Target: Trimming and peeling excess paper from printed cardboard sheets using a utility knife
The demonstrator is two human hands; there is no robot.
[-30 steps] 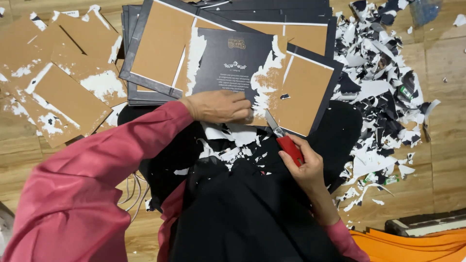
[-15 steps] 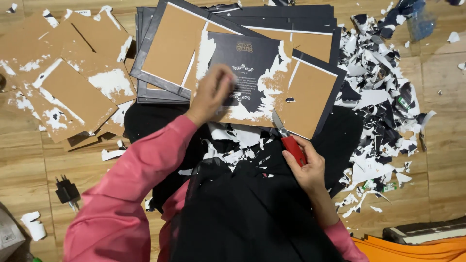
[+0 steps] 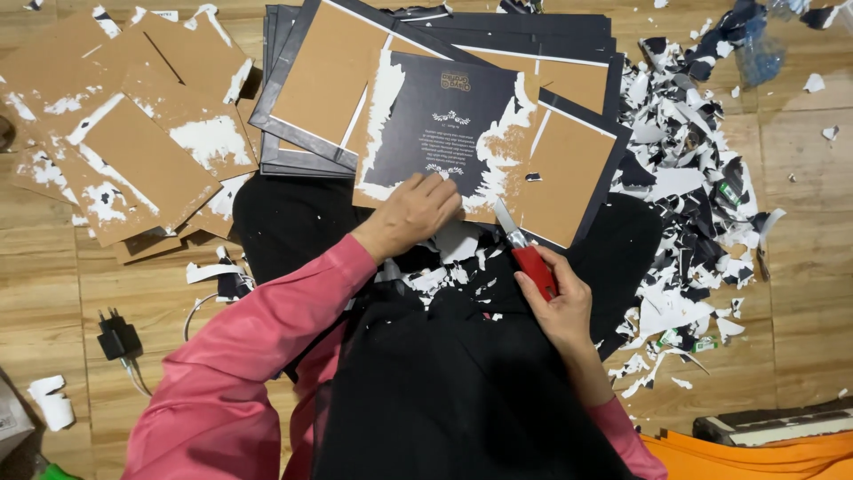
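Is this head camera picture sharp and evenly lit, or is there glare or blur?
Head view: sharp and evenly lit, no strong glare; the left hand throws only a soft shadow on the dark card; the right hand and red knife are crisp; floorboards bend slightly at the edges.

your left hand (image 3: pixel 410 213) is wearing a pink sleeve (image 3: pixel 258 356) and your right hand (image 3: pixel 560 302) is showing a red-handled utility knife (image 3: pixel 526 252). the card (image 3: pixel 444 129) is showing black with pale ornamental print and torn white patches over brown board. the scrap pile (image 3: pixel 693 178) is mixing black and white; the floor (image 3: pixel 800 222) is showing light wood grain.
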